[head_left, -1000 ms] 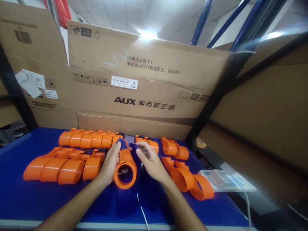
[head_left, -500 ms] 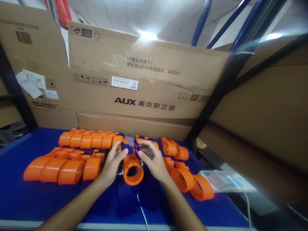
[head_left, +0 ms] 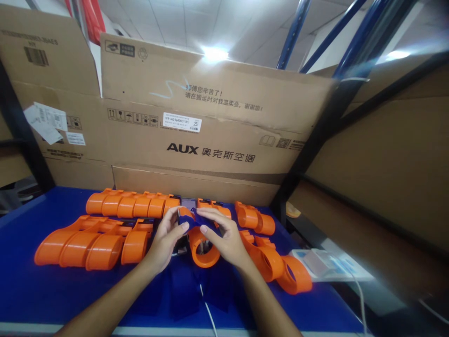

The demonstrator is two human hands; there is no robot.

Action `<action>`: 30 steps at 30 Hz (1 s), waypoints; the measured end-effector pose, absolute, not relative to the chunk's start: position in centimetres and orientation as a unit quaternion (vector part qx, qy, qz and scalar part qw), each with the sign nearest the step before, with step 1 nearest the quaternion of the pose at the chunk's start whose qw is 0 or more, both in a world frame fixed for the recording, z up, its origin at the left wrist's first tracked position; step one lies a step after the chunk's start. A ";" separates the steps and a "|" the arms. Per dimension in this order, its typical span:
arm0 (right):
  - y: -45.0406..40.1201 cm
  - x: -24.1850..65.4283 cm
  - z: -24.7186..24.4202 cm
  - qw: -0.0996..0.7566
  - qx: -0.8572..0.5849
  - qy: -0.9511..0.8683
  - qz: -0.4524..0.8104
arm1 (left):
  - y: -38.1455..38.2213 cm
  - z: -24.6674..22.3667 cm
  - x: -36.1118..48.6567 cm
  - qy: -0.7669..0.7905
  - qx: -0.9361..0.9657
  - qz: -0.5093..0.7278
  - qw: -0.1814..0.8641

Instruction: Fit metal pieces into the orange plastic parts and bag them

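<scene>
Left hand [head_left: 164,241], right hand [head_left: 227,238], slim forearms [head_left: 117,292] (all bare)

Blue tabletop [head_left: 24,267] w/ pale front edge [head_left: 35,328]; printed cardboard wall [head_left: 140,154] along its back, btwn slanting black posts [head_left: 305,161]. More cardboard [head_left: 386,159] on R side. Up top: white paneled ceiling [head_left: 168,18], bright lamp [head_left: 215,52] nr ctr, 2nd lamp [head_left: 398,55] at R, blue beams [head_left: 294,32] btwn.
</scene>
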State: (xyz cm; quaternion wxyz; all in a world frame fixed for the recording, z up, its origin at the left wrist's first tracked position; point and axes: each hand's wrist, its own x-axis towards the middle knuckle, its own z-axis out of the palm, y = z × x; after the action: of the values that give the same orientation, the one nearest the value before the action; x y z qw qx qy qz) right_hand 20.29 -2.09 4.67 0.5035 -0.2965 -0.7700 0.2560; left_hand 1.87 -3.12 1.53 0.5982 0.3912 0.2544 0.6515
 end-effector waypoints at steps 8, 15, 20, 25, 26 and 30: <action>-2.3 20.2 4.5 0.486 -0.310 -0.771 0.269 | -3.2 1.4 1.7 0.231 0.400 0.659 0.594; -2.2 20.5 4.0 0.449 -0.338 -0.794 0.232 | -3.2 0.8 1.4 0.223 0.398 0.671 0.584; -2.2 20.5 4.0 0.439 -0.349 -0.806 0.187 | -3.2 0.4 1.3 0.217 0.410 0.667 0.583; -2.2 20.6 3.8 0.451 -0.345 -0.820 0.074 | -3.1 1.1 1.2 0.214 0.473 0.671 0.529; -2.1 20.7 3.7 0.451 -0.342 -0.823 0.045 | -3.1 1.2 1.2 0.224 0.484 0.672 0.514; -1.9 20.8 3.2 0.443 -0.326 -0.834 -0.052 | -3.1 1.5 1.3 0.263 0.498 0.670 0.484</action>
State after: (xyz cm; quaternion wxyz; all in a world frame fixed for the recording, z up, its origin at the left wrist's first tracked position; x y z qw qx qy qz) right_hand 20.84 -1.91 3.23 0.4425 -0.3262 -0.8337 -0.0522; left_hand 1.31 -3.08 1.50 0.4839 0.4978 0.2634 0.6699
